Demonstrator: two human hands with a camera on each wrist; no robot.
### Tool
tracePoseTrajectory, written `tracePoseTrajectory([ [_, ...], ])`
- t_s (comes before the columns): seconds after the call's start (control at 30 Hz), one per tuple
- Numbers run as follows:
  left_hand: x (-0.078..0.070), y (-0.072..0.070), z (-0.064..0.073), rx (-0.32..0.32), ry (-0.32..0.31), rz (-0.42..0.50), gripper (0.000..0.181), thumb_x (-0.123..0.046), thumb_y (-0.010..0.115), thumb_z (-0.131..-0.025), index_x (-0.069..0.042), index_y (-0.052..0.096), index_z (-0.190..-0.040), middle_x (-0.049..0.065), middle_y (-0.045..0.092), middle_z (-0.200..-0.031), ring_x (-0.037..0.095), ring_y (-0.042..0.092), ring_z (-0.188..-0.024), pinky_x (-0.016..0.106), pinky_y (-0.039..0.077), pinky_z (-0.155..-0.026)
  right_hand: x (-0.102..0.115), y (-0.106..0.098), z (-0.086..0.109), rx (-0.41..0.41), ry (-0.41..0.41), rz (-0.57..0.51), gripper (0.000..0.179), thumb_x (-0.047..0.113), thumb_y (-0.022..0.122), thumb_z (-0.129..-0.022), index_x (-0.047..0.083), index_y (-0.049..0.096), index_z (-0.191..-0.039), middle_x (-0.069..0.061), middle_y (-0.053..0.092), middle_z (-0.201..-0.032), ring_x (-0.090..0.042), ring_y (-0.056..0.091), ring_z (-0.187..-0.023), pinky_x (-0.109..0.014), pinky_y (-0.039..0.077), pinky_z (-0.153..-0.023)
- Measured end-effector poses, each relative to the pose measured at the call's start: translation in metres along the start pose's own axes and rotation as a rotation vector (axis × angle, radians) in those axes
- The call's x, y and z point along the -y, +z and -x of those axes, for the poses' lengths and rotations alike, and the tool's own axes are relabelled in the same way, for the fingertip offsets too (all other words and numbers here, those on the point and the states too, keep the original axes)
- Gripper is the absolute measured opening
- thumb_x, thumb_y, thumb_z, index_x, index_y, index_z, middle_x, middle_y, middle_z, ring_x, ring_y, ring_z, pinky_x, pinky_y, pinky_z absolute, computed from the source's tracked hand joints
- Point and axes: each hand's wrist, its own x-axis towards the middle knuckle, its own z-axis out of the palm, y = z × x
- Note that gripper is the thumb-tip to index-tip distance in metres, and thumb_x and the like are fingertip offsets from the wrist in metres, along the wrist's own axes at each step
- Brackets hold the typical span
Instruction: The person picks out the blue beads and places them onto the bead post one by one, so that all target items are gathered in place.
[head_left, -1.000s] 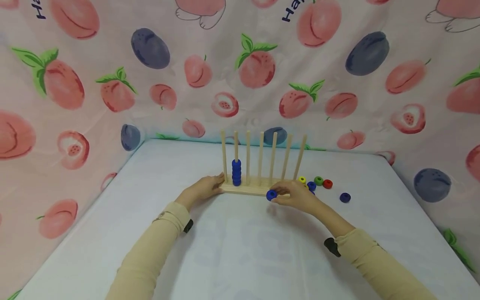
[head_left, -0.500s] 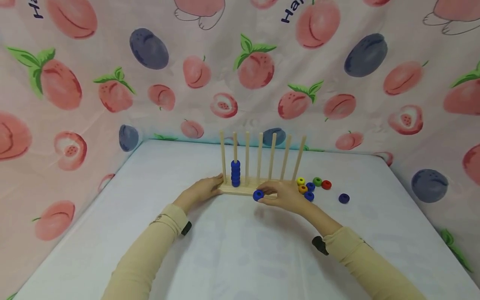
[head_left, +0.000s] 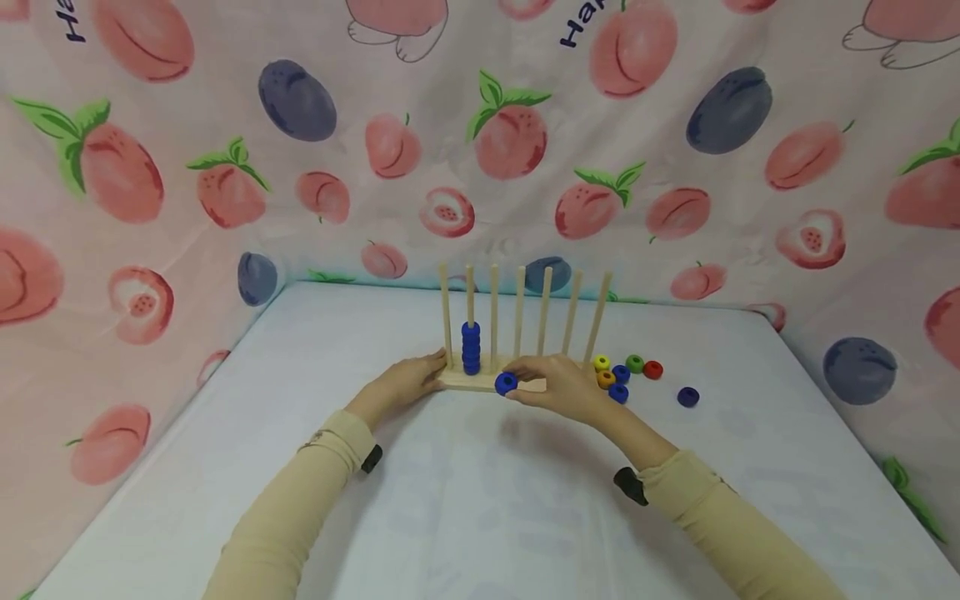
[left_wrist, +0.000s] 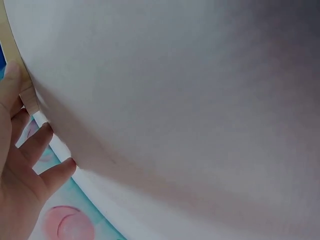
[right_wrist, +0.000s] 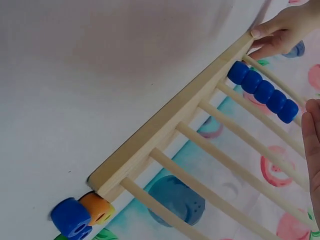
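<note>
Where wooden rack [head_left: 480, 380] stands, white tabletop [head_left: 480, 508]; fruit-print cloth [head_left: 450, 158] behind.

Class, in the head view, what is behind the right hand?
Behind the right hand, the base and upright pegs show partly. The hand hides some pegs' lower ends and part of the base.

Before the peg rack [head_left: 468, 382], the white table [head_left: 465, 500] gives a hand a broad lane, flanked by the two sleeves [head_left: 281, 500]. The rack's pegs [head_left: 519, 312] (upright, gaps between) bar the way across; the left hand [head_left: 408, 380] occupies its left end, the right hand [head_left: 564, 387] blocks its front right half, and loose beads [head_left: 621, 375] crowd its right end.
</note>
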Motion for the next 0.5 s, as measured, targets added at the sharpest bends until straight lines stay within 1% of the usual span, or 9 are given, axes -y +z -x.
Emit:
tracePoseTrajectory([
  [0.17,0.000,-0.004,0.000,0.005,-0.002,-0.051,0.057,-0.028,0.052,-0.097,0.000,0.034,-0.144,0.014,0.031,-0.152,0.036,0.040,-0.134,0.046,0.034,-0.111,0.006,0.001,-0.005,-0.042,-0.011,0.000,0.037,0.023,0.071,-0.085,0.004,0.065,-0.115,-0.009,0.070,-0.110,-0.023,0.068,-0.099,-0.042,0.055,-0.088],
  [0.27,0.000,-0.004,0.000,0.012,0.011,-0.080,0.055,-0.027,0.051,-0.097,0.000,0.035,-0.143,0.015,0.032,-0.151,0.036,0.040,-0.134,0.047,0.034,-0.111,0.009,0.003,-0.009,-0.071,-0.015,-0.003,0.038,0.023,0.071,-0.084,0.004,0.064,-0.116,-0.010,0.070,-0.112,-0.023,0.067,-0.100,-0.041,0.055,-0.088],
  [0.5,0.000,0.000,-0.001,0.002,0.044,-0.104,0.052,-0.026,0.047,-0.099,0.003,0.038,-0.141,0.017,0.031,-0.151,0.040,0.037,-0.135,0.056,0.035,-0.107,0.013,0.006,-0.015,-0.150,-0.079,-0.021,0.036,0.017,0.072,-0.084,0.002,0.065,-0.115,-0.012,0.070,-0.112,-0.025,0.068,-0.099,-0.039,0.056,-0.085],
])
